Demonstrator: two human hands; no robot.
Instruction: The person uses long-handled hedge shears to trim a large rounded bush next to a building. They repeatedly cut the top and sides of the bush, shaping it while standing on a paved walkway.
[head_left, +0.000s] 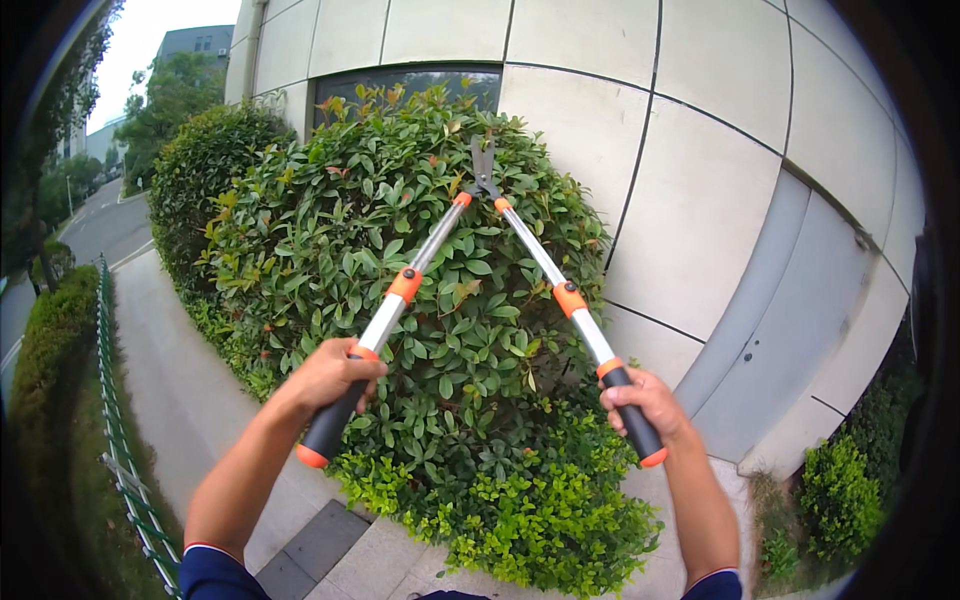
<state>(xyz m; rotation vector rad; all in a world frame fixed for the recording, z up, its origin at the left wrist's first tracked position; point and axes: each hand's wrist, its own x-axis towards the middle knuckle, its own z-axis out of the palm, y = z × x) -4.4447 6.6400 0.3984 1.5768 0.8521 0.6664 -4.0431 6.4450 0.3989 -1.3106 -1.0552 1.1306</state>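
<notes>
A pair of telescopic hedge shears (484, 161) reaches out from my hands to the upper part of a leafy bush (450, 277). Its two dark blades stand slightly apart among or just in front of the top leaves. My left hand (337, 375) grips the black and orange handle on the left. Around the matching right handle my right hand (646, 397) is closed. Silver tubes with orange collars run from both handles to the blade pivot, and the handles are spread wide.
A pale panelled wall (577, 150) with a dark window (409, 82) rises behind the bush. Right of it is a grey metal door (780, 315). Low bright-green shrubs (540, 517) grow at the bush's foot. Leftward run a paved path (165, 337) and a green-and-white fence (124, 442).
</notes>
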